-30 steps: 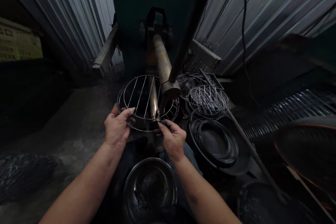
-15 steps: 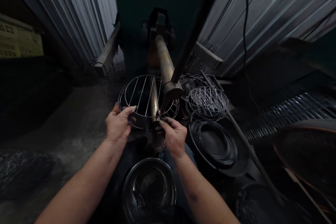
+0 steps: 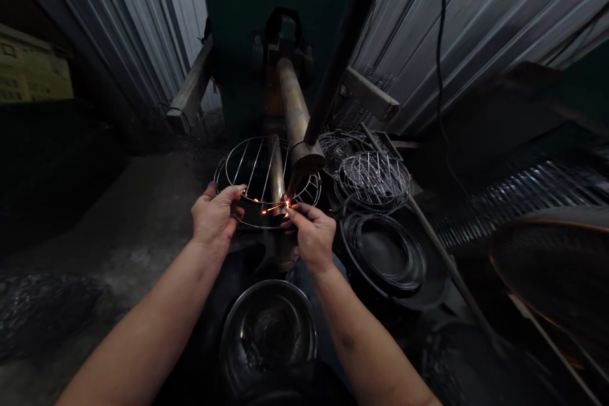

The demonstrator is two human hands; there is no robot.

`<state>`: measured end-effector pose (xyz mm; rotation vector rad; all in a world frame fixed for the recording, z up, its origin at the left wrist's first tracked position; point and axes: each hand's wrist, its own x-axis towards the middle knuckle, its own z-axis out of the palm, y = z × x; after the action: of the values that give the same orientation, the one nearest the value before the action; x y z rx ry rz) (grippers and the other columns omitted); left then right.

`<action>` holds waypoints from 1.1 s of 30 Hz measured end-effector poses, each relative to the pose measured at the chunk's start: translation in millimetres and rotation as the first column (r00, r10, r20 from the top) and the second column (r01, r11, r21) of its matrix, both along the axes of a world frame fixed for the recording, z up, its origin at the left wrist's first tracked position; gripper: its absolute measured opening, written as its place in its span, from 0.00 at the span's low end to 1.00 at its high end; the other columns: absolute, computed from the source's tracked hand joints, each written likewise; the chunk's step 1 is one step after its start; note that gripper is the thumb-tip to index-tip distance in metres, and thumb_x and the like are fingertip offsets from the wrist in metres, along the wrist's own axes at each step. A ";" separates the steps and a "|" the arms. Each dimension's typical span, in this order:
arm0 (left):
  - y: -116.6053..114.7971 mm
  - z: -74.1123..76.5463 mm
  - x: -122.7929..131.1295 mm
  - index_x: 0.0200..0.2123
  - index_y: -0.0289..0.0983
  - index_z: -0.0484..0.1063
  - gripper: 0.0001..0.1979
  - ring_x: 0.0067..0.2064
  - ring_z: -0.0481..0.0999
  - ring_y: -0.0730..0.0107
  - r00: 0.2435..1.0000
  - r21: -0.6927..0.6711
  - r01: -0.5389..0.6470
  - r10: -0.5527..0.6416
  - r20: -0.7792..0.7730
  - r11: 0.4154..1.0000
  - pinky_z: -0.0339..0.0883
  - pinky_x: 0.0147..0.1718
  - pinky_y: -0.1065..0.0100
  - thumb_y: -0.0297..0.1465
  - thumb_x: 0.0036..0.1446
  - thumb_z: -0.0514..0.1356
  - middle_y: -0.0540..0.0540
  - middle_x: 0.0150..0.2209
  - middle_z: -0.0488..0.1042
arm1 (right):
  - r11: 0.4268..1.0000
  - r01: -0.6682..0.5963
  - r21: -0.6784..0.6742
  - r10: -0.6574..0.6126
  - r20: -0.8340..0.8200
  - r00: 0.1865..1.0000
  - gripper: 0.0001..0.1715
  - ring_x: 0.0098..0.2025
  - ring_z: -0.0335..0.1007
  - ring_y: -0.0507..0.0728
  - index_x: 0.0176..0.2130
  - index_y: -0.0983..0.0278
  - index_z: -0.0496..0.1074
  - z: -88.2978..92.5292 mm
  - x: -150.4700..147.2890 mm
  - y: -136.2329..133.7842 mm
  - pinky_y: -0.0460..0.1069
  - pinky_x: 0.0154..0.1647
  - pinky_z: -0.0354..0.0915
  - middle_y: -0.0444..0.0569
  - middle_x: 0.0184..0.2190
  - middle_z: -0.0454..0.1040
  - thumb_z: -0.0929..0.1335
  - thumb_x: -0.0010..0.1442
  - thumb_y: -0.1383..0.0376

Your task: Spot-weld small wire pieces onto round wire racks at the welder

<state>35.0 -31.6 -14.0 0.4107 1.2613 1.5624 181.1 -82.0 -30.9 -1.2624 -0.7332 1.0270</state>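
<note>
A round wire rack [image 3: 257, 168] with straight cross bars lies tilted between my hands, at the tips of a spot welder. My left hand [image 3: 212, 216] is closed on its left rim, thumb on top. Close to the electrode, my right hand [image 3: 314, 231] pinches something too small to make out at the rack's near right rim. Orange sparks [image 3: 287, 204] glow just beyond those fingertips. The welder's thick upper arm [image 3: 297, 108] comes down from behind, and its lower brass-coloured arm [image 3: 276, 171] runs beneath the rack.
Below my hands stands a metal bowl [image 3: 269, 336] with small pieces in it. To the right are stacked wire racks [image 3: 373, 181] and a wire coil [image 3: 385, 254] in a dark pan. A dark slanting bar [image 3: 340, 51] rises beside the welder arm.
Sparks have appeared at the electrode by my right fingertips, where half a second ago only a faint glint showed. Both hands keep about the same place on the rack.
</note>
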 end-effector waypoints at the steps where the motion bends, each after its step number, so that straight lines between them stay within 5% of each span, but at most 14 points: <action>1: 0.2 -0.7 -0.8 0.24 0.37 0.62 0.22 0.22 0.67 0.73 1.000 0.011 0.003 -0.003 -0.001 1.000 0.59 0.16 0.72 0.27 0.27 0.72 0.52 0.21 0.67 | 1.000 -0.017 0.013 0.017 0.007 1.000 0.11 0.21 0.72 0.52 0.27 0.66 0.76 -0.8 2.6 -1.5 0.44 0.19 0.66 0.43 0.20 0.73 0.74 0.45 0.60; 7: 13.9 3.3 -15.1 0.32 0.37 0.66 0.25 0.23 0.69 0.71 0.994 0.019 0.111 -0.111 0.015 0.994 0.61 0.17 0.71 0.29 0.28 0.72 0.51 0.26 0.70 | 0.983 -0.016 0.180 -0.034 0.272 0.962 0.11 0.27 0.72 0.51 0.33 0.64 0.80 1.9 20.4 -25.5 0.44 0.25 0.69 0.46 0.28 0.75 0.73 0.52 0.59; 10: 23.6 6.8 -20.0 0.33 0.37 0.66 0.27 0.23 0.68 0.73 0.984 -0.017 0.172 -0.173 -0.036 0.985 0.61 0.17 0.72 0.27 0.26 0.72 0.51 0.27 0.70 | 0.967 -0.041 0.252 -0.024 0.250 0.968 0.13 0.24 0.71 0.50 0.39 0.62 0.80 3.1 5.9 -28.4 0.45 0.25 0.70 0.44 0.29 0.75 0.74 0.53 0.60; 14: 23.1 5.7 -21.0 0.34 0.37 0.67 0.27 0.25 0.70 0.71 0.991 -0.052 0.111 -0.115 -0.068 0.992 0.66 0.19 0.70 0.25 0.26 0.71 0.51 0.27 0.71 | 0.929 -0.062 0.365 -0.013 0.200 0.980 0.12 0.27 0.74 0.52 0.40 0.61 0.79 -7.8 -21.3 -17.2 0.46 0.28 0.72 0.45 0.32 0.75 0.71 0.57 0.59; 19: 5.0 2.7 -18.8 0.31 0.36 0.66 0.24 0.26 0.69 0.71 0.994 -0.005 0.088 -0.089 -0.058 0.996 0.65 0.19 0.71 0.26 0.27 0.72 0.51 0.27 0.70 | 0.980 -0.117 0.163 0.055 0.346 0.937 0.08 0.25 0.72 0.52 0.33 0.62 0.81 -18.2 -22.2 -13.4 0.45 0.24 0.69 0.45 0.26 0.75 0.72 0.53 0.62; 22: -3.6 2.5 -14.8 0.31 0.36 0.67 0.25 0.24 0.68 0.74 0.995 0.060 0.067 -0.063 -0.075 0.996 0.62 0.17 0.73 0.28 0.27 0.73 0.52 0.28 0.68 | 0.992 -0.110 0.059 0.091 0.257 0.962 0.08 0.22 0.71 0.52 0.30 0.64 0.80 -12.3 -19.7 -14.2 0.44 0.22 0.67 0.44 0.21 0.74 0.71 0.51 0.63; 33: -6.9 2.2 -7.3 0.33 0.36 0.67 0.25 0.25 0.69 0.75 0.996 0.136 0.086 -0.082 -0.038 0.987 0.62 0.17 0.74 0.29 0.28 0.73 0.52 0.30 0.66 | 0.999 -0.010 0.048 0.007 0.053 0.999 0.13 0.19 0.70 0.52 0.31 0.66 0.77 -13.4 -19.5 -19.1 0.44 0.18 0.67 0.43 0.19 0.73 0.73 0.48 0.58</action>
<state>27.7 -38.6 -11.7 0.5722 1.1490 1.5816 161.6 -101.1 -44.3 -1.2495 -0.8000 0.9802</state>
